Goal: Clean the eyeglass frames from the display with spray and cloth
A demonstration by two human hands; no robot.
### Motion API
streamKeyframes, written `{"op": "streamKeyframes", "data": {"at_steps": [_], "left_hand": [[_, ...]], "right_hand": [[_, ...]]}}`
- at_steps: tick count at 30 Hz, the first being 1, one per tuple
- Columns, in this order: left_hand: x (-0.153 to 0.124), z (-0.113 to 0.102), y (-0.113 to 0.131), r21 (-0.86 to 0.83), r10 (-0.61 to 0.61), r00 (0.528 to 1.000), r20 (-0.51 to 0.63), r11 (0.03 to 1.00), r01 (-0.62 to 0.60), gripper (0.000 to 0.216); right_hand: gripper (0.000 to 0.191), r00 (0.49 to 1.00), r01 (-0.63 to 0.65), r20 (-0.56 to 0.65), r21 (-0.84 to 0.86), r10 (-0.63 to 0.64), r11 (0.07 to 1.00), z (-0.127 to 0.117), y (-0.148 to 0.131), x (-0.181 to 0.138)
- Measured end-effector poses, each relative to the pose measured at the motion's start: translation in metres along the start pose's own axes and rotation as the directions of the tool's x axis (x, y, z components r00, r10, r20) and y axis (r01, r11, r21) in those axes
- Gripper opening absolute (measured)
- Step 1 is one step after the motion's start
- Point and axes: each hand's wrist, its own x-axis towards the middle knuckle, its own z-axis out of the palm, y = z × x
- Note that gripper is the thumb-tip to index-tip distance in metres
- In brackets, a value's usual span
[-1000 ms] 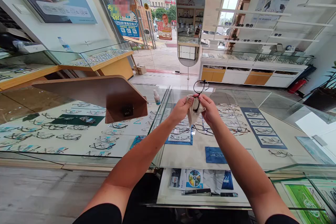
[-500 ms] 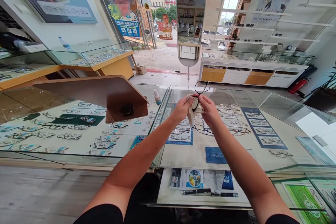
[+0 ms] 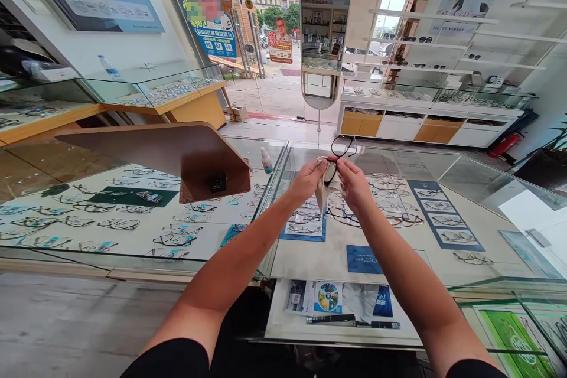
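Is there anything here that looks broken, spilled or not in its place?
Nothing clearly stands out; I see no spill or breakage. The left hand and right hand hold dark glasses and a pale cloth; the small bottle stands upright.

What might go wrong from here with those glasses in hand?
1. Drop: the black glasses are up above the glass counter, so a slip may send them onto it.
2. Bending: the left hand and right hand work close together on a thin frame; uneven pressure might twist it.
3. Snag: the cloth hangs loose below the fingers and could catch.
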Motion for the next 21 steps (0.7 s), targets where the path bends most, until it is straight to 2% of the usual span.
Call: {"op": "streamKeyframes", "data": {"at_steps": [3, 9, 11, 14, 16, 21], "left_hand": [[-0.002, 0.001, 0.000, -0.010, -0.041, 0.997, 0.067, 0.999, 0.042, 0.062], [0.000, 0.006, -0.006, -0.040, 0.039, 0.995, -0.095, 0.998, -0.043, 0.058], [0.000, 0.002, -0.002, -0.045, 0.014, 0.998, -0.061, 0.999, -0.016, 0.059], [-0.002, -0.002, 0.004, -0.020, -0.044, 0.995, 0.084, 0.999, 0.046, 0.059], [-0.003, -0.002, 0.004, 0.015, -0.058, 0.990, 0.127, 0.998, 0.057, 0.060], [0.001, 0.001, -0.007, 0.020, 0.036, 0.997, -0.066, 0.999, -0.035, 0.066]], "right_hand": [[0.047, 1.000, -0.011, -0.004, 0.007, 0.011, 1.000, -0.001, -0.001, 0.000], [0.037, 0.999, 0.033, 0.025, 0.005, -0.033, 0.999, 0.005, 0.003, -0.003], [0.039, 1.000, 0.011, 0.018, 0.020, -0.011, 1.000, 0.004, 0.001, -0.003], [0.046, 1.000, -0.013, -0.002, 0.037, 0.013, 0.999, 0.000, -0.003, -0.001], [0.048, 1.000, -0.016, -0.020, 0.042, 0.017, 0.999, -0.001, -0.004, 0.000], [0.035, 0.999, -0.006, 0.044, 0.046, 0.004, 0.999, 0.003, 0.000, -0.004]]}}
